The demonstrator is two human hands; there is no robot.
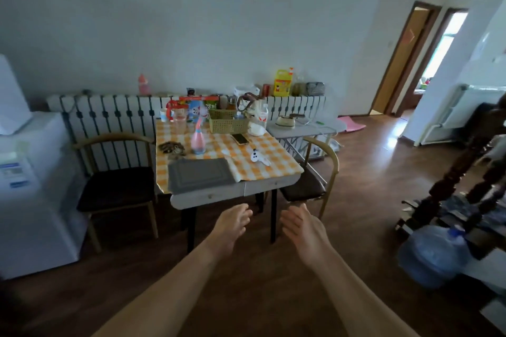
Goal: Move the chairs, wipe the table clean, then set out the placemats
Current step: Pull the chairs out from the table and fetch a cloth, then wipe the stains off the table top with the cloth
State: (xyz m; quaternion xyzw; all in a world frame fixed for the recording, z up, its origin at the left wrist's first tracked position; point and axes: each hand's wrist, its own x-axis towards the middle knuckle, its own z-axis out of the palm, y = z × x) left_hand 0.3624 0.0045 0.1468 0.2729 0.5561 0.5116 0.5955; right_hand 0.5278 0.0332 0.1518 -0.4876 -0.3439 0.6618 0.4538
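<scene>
Reaching forward, both arms are held out above the wooden floor, short of the near edge of the surface. The left hand and the right hand are seen with fingers loosely spread and nothing held. A grey placemat is laid at the near left corner of the orange checked cloth. One chair is set at the left side, another chair at the right, tucked partly under. A phone, a pink bottle and a woven basket are spread farther back.
</scene>
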